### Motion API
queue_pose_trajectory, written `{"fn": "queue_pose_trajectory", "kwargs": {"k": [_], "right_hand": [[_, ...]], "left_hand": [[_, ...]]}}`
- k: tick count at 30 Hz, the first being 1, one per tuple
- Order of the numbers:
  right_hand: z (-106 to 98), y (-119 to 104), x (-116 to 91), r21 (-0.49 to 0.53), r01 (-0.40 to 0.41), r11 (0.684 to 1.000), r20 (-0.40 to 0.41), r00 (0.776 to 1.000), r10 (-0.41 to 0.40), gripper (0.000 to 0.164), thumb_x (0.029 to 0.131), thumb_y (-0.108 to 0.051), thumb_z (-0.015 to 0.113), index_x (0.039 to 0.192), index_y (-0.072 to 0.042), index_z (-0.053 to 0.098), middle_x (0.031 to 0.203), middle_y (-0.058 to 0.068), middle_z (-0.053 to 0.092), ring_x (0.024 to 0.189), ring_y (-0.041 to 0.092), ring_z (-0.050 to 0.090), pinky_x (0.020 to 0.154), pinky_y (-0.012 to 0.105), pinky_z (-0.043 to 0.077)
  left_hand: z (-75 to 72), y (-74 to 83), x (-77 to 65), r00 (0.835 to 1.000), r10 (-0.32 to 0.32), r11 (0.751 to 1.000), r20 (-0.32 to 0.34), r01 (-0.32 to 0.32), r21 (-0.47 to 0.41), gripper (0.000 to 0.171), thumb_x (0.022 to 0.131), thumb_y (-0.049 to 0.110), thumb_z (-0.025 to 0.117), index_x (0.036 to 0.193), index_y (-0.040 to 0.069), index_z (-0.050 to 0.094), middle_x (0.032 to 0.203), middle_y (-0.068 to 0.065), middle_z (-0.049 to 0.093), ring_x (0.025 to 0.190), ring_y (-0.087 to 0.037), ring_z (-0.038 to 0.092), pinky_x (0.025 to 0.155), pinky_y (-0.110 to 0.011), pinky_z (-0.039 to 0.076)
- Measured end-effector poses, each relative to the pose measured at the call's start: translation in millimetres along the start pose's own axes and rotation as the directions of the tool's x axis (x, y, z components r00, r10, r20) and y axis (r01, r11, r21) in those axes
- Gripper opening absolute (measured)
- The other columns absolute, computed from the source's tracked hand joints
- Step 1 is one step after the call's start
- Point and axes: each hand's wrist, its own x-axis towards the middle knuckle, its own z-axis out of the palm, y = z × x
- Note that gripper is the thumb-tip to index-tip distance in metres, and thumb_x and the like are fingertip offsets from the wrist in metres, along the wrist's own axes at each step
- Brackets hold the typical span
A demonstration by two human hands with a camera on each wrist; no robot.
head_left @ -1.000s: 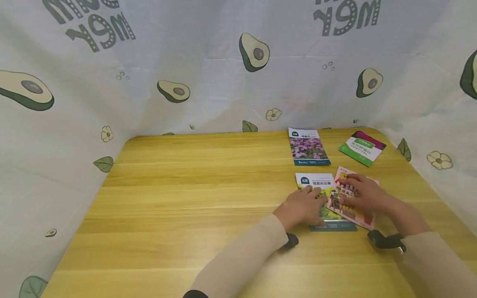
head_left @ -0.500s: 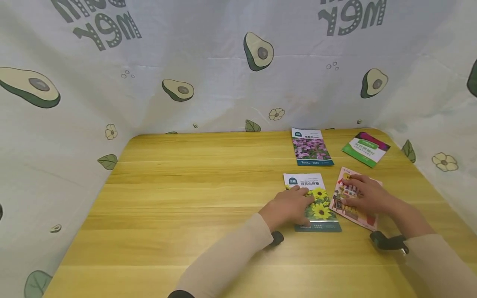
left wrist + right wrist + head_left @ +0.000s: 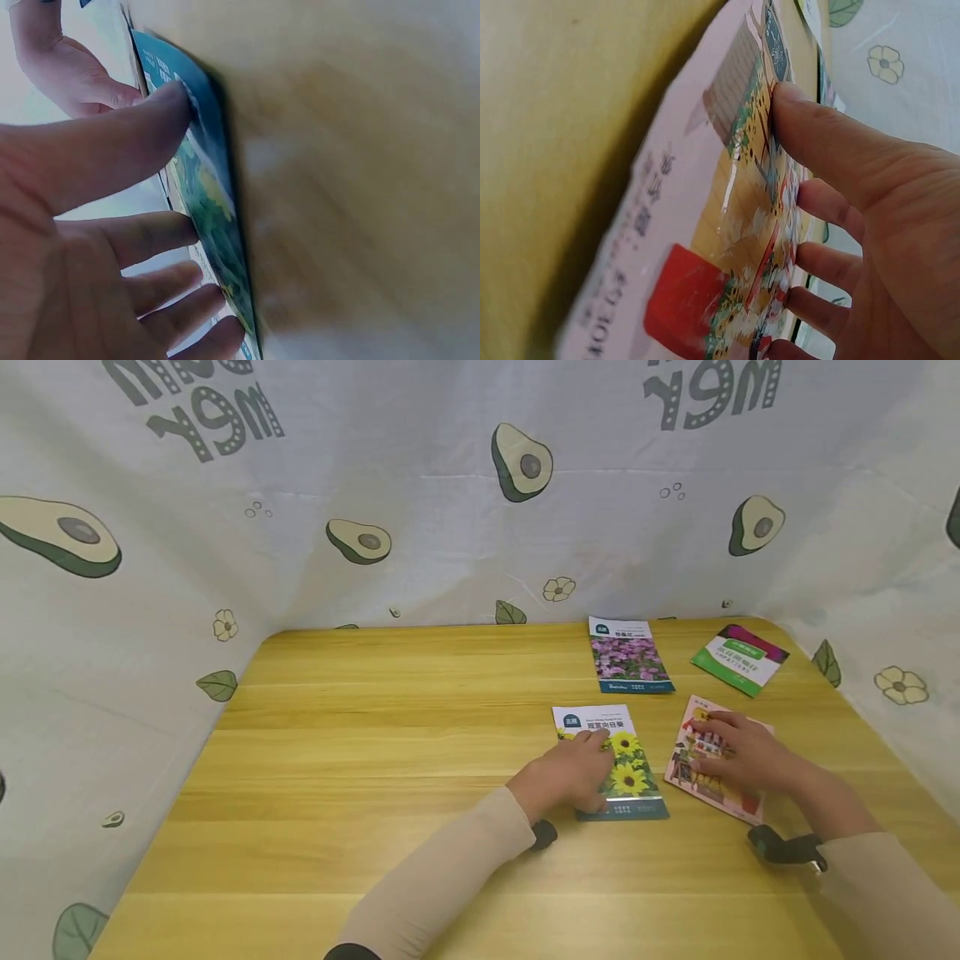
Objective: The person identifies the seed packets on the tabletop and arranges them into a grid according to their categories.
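My left hand (image 3: 564,774) rests with extended fingers on a seed packet showing yellow sunflowers (image 3: 630,781), covering its left part. In the left wrist view, the thumb (image 3: 161,112) and fingertips touch the face of that packet, which lies on the wooden surface. To its right, a pink illustrated packet (image 3: 720,793) lies tilted, a gap between the two. My right hand (image 3: 750,756) lies over the pink packet's right side. The right wrist view has its thumb (image 3: 802,101) and fingertips touching the printed face, fingers spread.
Behind these lie a purple-flower seed packet (image 3: 633,660) and a green, white and magenta packet (image 3: 738,658), near the table's back right corner. A white curtain with avocado prints (image 3: 450,560) borders the wooden table (image 3: 390,735) at the back and sides.
My left hand has slid the sunflower packet leftward, out from its overlap with the pink packet. The right hand stays on the pink packet, and the head view has shifted slightly.
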Motion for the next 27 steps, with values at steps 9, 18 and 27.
{"fn": "queue_pose_trajectory", "kwargs": {"k": [9,18,27], "right_hand": [[0,-1,0,0.014,-0.014,1.000,0.013,1.000,0.014,0.078,0.086,-0.048,0.072,0.140,0.003,0.047,0.147,0.038,0.029,0.127,0.063,0.030,0.101,0.079,0.031],[-1,-3,-1,0.013,-0.022,1.000,0.016,1.000,0.021,0.078,0.086,-0.049,0.071,0.141,0.002,0.047,0.147,0.038,0.029,0.127,0.064,0.030,0.100,0.079,0.031],[0,-1,0,0.010,-0.003,1.000,-0.001,1.000,0.003,0.076,0.087,-0.046,0.072,0.140,0.003,0.048,0.146,0.038,0.030,0.127,0.063,0.031,0.101,0.078,0.031]], "left_hand": [[-2.6,0.3,-0.5,0.999,-0.003,0.998,0.040,0.006,-0.070,0.078,0.089,0.040,0.067,0.156,0.031,0.030,0.163,0.007,0.027,0.151,-0.014,0.028,0.122,-0.026,0.030],[-0.5,5.3,-3.9,0.997,-0.038,0.999,0.072,0.037,0.018,0.071,0.096,0.058,0.052,0.157,0.036,0.025,0.167,0.009,0.018,0.154,-0.013,0.021,0.122,-0.029,0.031],[-1.7,2.7,-10.9,0.992,-0.058,0.998,0.115,0.057,0.017,0.071,0.097,0.054,0.052,0.158,0.035,0.020,0.169,0.007,0.010,0.156,-0.014,0.015,0.125,-0.034,0.027]]}}
